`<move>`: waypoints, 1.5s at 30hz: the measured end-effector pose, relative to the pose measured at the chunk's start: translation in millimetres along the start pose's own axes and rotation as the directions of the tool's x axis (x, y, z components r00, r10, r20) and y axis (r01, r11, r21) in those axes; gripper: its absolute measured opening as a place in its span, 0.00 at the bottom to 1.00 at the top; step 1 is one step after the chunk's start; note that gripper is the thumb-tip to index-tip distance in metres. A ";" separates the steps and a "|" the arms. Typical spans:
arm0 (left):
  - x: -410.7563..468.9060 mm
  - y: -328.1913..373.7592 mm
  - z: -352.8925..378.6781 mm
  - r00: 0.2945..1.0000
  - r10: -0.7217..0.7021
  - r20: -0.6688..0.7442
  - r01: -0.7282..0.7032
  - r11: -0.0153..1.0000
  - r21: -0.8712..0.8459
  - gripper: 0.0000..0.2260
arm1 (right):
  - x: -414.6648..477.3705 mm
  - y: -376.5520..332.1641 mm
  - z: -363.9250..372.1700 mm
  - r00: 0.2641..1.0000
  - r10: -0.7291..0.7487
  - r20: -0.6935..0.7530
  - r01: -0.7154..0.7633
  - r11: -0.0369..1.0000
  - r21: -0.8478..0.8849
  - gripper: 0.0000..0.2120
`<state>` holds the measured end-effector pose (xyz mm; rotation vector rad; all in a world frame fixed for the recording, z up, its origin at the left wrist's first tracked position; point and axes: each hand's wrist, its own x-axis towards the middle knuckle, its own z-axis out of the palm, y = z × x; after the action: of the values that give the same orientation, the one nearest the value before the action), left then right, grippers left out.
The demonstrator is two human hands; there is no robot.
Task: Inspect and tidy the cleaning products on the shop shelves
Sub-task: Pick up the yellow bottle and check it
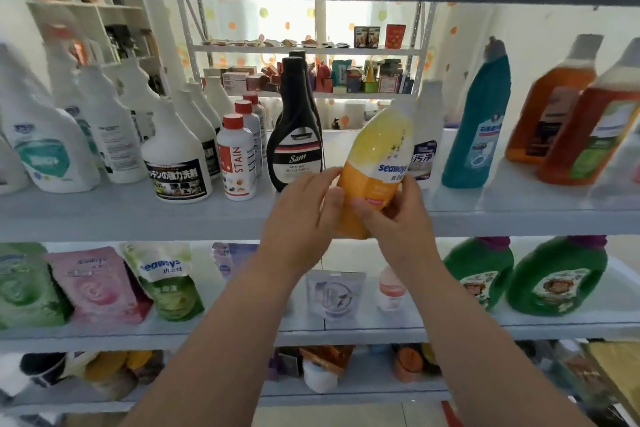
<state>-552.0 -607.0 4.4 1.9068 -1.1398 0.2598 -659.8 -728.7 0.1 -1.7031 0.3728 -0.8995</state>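
The person stands close to the shelves with the yellow bottle (377,149) lifted off the shelf and held in the air in front of the middle shelf (138,218), its base about level with the shelf's front edge. Both hands are closed on its orange lower half: the left hand (304,215) wraps the left side with the thumb across the front, and the right hand (398,215) grips the right side, thumb pressed near the bottom of the label. It looks like the inspection part of the job, so I'd say keep that two-handed hold low on the body, turn the bottle slowly to read the label, and check the cap for looseness or drips. Afterwards it would want to go down flat in the gap between the black bottle (298,135) and the white bottle (427,135) without nudging either. The bottle is not upright: its long axis runs from the base at lower left to the white cap at upper right. The top leans to the person's right and the "seaways" label faces the person.
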 end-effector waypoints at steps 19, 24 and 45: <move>-4.2 -93.1 56.6 0.929 0.345 -0.131 -0.157 0.691 0.706 0.21 | 104.9 43.1 23.5 0.998 -0.056 0.025 0.061 0.925 -0.376 0.42; -4.7 -92.6 58.2 0.945 0.306 -0.113 -0.144 0.701 0.698 0.22 | 104.0 47.9 28.7 0.996 -0.088 0.013 0.081 0.844 -0.530 0.42; -8.3 -81.7 49.1 0.985 0.170 -0.022 -0.114 0.746 0.656 0.23 | 64.9 53.5 22.7 0.989 -0.124 0.084 0.126 0.388 -0.913 0.29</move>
<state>-503.6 -623.4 -76.5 2.3789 -1.2412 0.9216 -590.0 -773.3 -27.1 -2.8135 0.8759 -0.8340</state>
